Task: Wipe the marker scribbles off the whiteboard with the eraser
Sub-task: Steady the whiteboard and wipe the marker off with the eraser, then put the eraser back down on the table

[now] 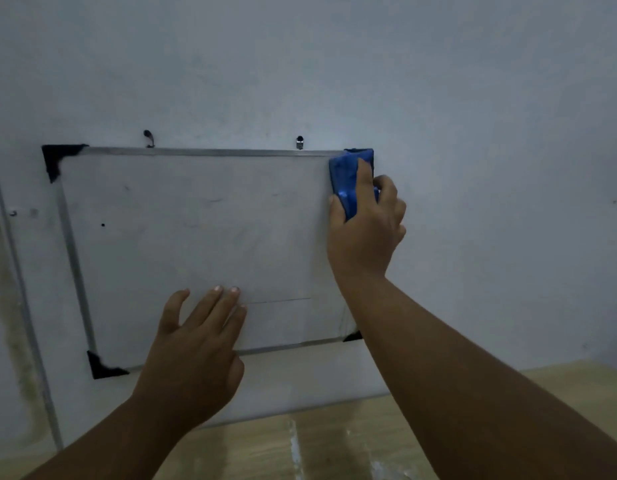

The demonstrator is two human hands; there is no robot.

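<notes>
Pale grey painted wall (473, 81) | rectangular silver-framed whiteboard (196, 230) with black corner caps, hung on it, faint smears showing | left hand (196, 348), grip apart, fingers flat on board's lower middle | right hand (366, 233), grip clamped on blue plastic eraser (348, 174) at board's top right corner | two small metal hooks (299, 143) above top edge

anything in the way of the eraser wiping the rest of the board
Only the left hand, flat on the lower middle of the metal-framed whiteboard; the blue eraser in the right hand is at its top right corner.
</notes>
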